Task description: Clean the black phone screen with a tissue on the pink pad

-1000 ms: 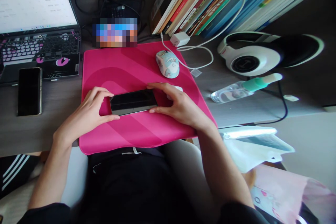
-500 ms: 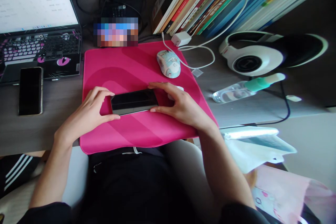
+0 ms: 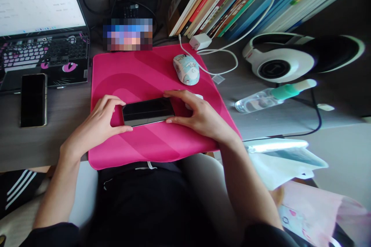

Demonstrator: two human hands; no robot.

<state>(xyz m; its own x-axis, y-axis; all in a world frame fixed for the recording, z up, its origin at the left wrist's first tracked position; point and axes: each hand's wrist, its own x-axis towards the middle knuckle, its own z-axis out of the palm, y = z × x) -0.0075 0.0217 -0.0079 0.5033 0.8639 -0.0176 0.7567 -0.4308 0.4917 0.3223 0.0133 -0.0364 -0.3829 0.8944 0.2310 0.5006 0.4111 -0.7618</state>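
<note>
A black phone [image 3: 148,112] lies sideways on the pink mat [image 3: 139,63], its dark screen facing up. My left hand [image 3: 101,121] grips its left end, fingertips at the upper corner and thumb at the lower one. At the right end, my right hand [image 3: 197,114] holds the phone between thumb and fingers. A small white object, mostly hidden, is behind my right hand. The patterned mouse [image 3: 187,69] sits farther back on the mat.
On the left are a laptop [image 3: 43,56] and a second phone [image 3: 34,100]. Books [image 3: 226,4] stand at the back, with a white charger [image 3: 200,41] before them. Headphones [image 3: 281,61] and a clear bottle [image 3: 257,101] lie right; bags [image 3: 284,162] hang below the desk edge.
</note>
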